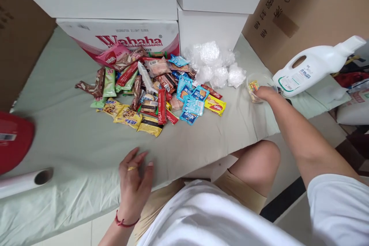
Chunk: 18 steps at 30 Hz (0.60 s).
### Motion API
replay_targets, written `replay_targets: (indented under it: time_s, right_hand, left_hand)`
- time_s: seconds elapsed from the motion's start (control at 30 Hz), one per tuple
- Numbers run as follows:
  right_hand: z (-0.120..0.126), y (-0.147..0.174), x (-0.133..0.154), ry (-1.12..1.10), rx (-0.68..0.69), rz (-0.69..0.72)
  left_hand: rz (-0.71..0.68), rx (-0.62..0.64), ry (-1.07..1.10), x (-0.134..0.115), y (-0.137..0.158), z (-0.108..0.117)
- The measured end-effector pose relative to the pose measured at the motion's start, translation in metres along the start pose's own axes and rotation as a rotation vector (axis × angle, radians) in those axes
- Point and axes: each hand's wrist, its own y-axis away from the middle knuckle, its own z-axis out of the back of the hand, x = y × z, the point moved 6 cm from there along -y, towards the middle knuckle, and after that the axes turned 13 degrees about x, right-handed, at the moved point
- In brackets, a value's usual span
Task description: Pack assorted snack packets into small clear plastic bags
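The person's right hand reaches into a round, clear plastic tub on the pale green cloth, its fingertips beside a small yellow-and-multicoloured wrapped packet inside; whether they pinch anything I cannot tell. The left hand rests near the cloth's front edge, holding nothing, fingers loosely spread. Just right of the tub leans a white plastic bottle with a handle. To the tub's left sit crumpled balls of clear bubble wrap, then a heap of brightly coloured wrapped snacks.
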Motion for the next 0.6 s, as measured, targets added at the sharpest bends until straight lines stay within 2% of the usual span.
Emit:
replay_targets:
  time_s: [0.1,0.13,0.2,0.27,0.3,0.37,0.43,0.53,0.6]
  right_hand:
    - [-0.001,0.002,0.007,0.06,-0.011,-0.057]
    - [0.006,0.007,0.007,0.062,-0.08,-0.057]
    - [0.026,0.023,0.013,0.017,-0.32,-0.004]
    - [0.04,0.044,0.031,-0.075,-0.542,0.149]
    - [0.042,0.051,0.046,-0.125,-0.576,0.252]
    - [0.033,0.055,0.083,-0.226,-0.496,0.452]
    - [0.019,0.049,0.119,-0.343,-0.37,0.54]
    - [0.007,0.032,0.15,-0.55,-0.284,0.498]
    - [0.008,0.028,0.15,-0.751,-0.298,0.469]
  left_hand:
    - [-0.164,-0.075,-0.196,-0.009,0.007,-0.004]
    - [-0.244,-0.103,-0.239,-0.015,0.009,-0.007]
    - [-0.375,-0.147,-0.308,-0.028,0.012,-0.012]
    - [-0.436,-0.159,-0.363,-0.035,0.012,-0.017]
    - [-0.445,-0.156,-0.38,-0.038,0.012,-0.018]
    - [-0.447,-0.141,-0.398,-0.04,0.011,-0.019]
    - [-0.452,-0.125,-0.401,-0.042,0.01,-0.02]
    - [-0.465,-0.095,-0.367,-0.043,0.011,-0.019]
    - [-0.467,-0.081,-0.294,-0.041,0.013,-0.015]
